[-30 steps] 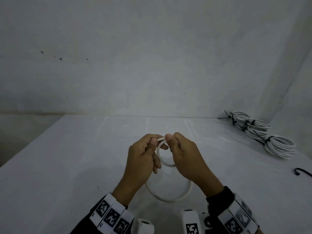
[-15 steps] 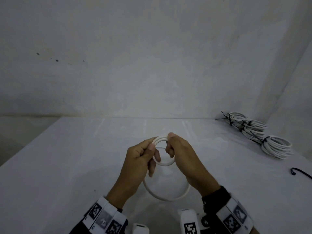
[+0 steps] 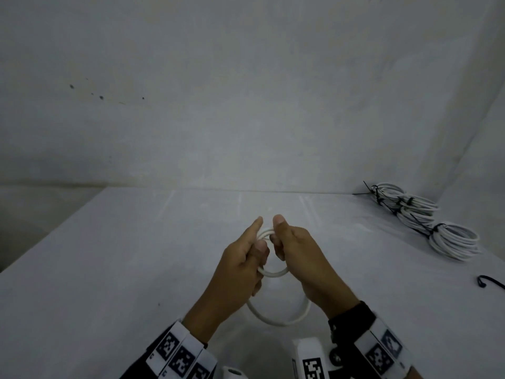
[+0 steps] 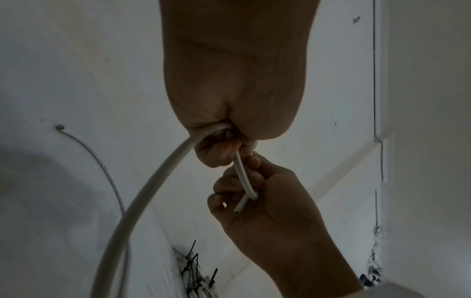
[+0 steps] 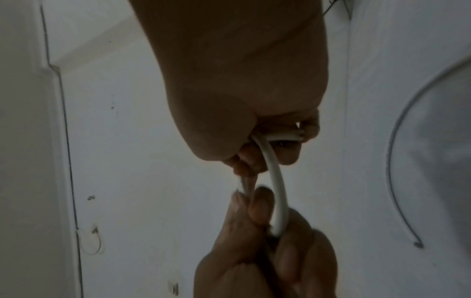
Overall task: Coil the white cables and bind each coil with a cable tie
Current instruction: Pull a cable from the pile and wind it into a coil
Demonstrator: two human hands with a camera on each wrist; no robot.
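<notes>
Both hands hold one white cable point(image 3: 276, 273) above the white table point(image 3: 109, 269). My left hand point(image 3: 243, 258) grips the small upper loop, its forefinger stretched forward. My right hand point(image 3: 289, 250) grips the same loop from the right, thumb up. A larger loop point(image 3: 278, 320) hangs below the hands toward my wrists. In the left wrist view the cable point(image 4: 153, 181) leaves my left fist and its cut end point(image 4: 241, 205) lies in my right palm. In the right wrist view the cable point(image 5: 276, 181) arcs between the two fists.
Three coiled white cables point(image 3: 426, 220) bound with black ties lie at the table's far right by the wall. A loose black cable tie point(image 3: 489, 281) lies near the right edge. Walls close the table at the back and right.
The hands have wound the cable into a tighter small loop. My left forefinger now points forward and my right thumb has come up beside it.
</notes>
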